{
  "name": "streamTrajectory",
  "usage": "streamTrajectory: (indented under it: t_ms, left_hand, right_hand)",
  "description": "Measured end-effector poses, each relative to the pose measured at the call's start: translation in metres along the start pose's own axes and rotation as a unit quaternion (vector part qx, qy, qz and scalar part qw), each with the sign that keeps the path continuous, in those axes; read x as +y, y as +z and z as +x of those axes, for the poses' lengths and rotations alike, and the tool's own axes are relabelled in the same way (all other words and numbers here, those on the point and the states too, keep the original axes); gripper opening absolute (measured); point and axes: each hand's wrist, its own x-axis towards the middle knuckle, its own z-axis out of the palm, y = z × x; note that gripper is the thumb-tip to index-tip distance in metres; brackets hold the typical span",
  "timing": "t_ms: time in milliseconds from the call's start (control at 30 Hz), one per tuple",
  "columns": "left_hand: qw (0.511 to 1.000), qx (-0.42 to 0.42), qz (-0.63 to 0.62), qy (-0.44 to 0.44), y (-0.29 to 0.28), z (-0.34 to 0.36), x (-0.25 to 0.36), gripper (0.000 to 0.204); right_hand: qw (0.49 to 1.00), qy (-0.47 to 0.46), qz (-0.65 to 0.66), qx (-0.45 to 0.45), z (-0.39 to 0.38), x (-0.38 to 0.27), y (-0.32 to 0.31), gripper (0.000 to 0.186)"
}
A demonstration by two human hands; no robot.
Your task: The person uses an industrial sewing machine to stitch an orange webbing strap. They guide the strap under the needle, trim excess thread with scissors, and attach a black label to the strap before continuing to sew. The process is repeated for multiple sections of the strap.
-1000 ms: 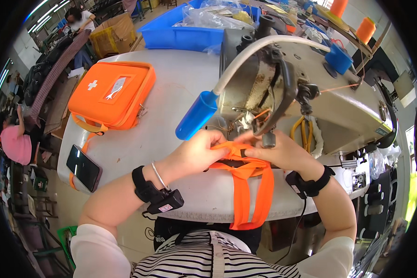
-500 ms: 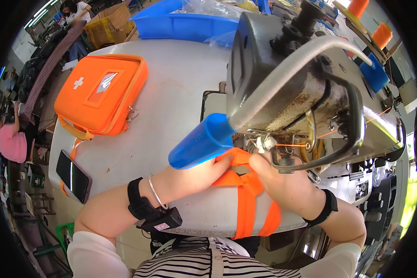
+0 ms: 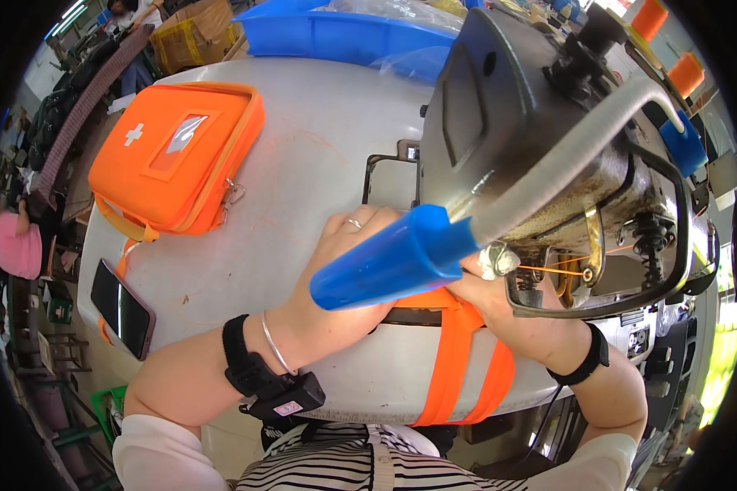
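An orange webbing strap (image 3: 446, 372) runs from under my hands at the sewing machine (image 3: 499, 106) down over the table's front edge in two lengths. My left hand (image 3: 332, 295), with a ring and a bangle, has bent fingers at the strap. A blue tapered shade (image 3: 385, 260) on a grey flexible neck covers its fingertips. At the strap's right side my right hand (image 3: 491, 303) is closed on it, just below the machine head. The machine's wire guard and the shade partly hide those fingers. Orange thread (image 3: 549, 270) passes through the machine's front parts.
An orange zipped case (image 3: 172, 155) with a white cross lies on the left of the grey table (image 3: 303, 164). A phone (image 3: 123, 307) rests near the left edge. Behind stand a blue bin (image 3: 336, 37) and cardboard box (image 3: 195, 37). Other people are at the far left.
My left hand has moved up and left from its pinch, its fingers now bent behind the shade. The strap loop between my hands has gone from view. The whole view has shifted slightly.
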Motion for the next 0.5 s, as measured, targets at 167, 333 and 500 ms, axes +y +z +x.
streamTrajectory:
  t_ms: [167,333,500]
  left_hand:
    - [0.994,-0.07,-0.068,-0.055,0.0,-0.013,-0.004,0.026]
    - [0.98,-0.079,0.182,-0.002,-0.023,-0.022,0.0,0.017]
    - [0.951,-0.137,0.266,-0.077,-0.045,0.009,0.01,0.018]
  right_hand:
    - [0.991,0.052,0.102,0.068,0.001,-0.006,0.0,0.028]
    - [0.997,0.023,0.037,0.058,-0.001,-0.003,0.002,0.045]
    - [0.975,0.071,0.183,0.102,0.001,-0.004,0.007,0.025]
